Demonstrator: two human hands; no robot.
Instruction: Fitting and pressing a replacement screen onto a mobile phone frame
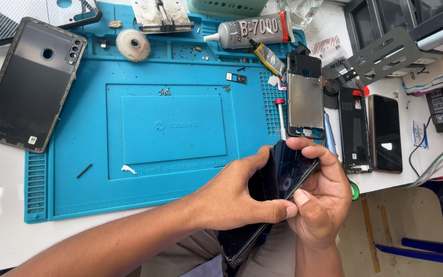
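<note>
Both hands hold the dark phone screen (275, 192) clear of the worktop (6, 241), just off the near edge of the blue mat (144, 164), so both faces stay reachable. The left hand (232, 197) clamps one long edge; the right hand (324, 197) wraps the other, its fingers (308, 149) curled shut over the top corner. The long axis runs diagonally, with the upper end pointing away and right, towards the bare phone frame (305, 97).

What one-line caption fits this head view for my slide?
Both hands, left hand and right hand, hold a black phone screen panel at the edge of a blue repair mat.
</note>
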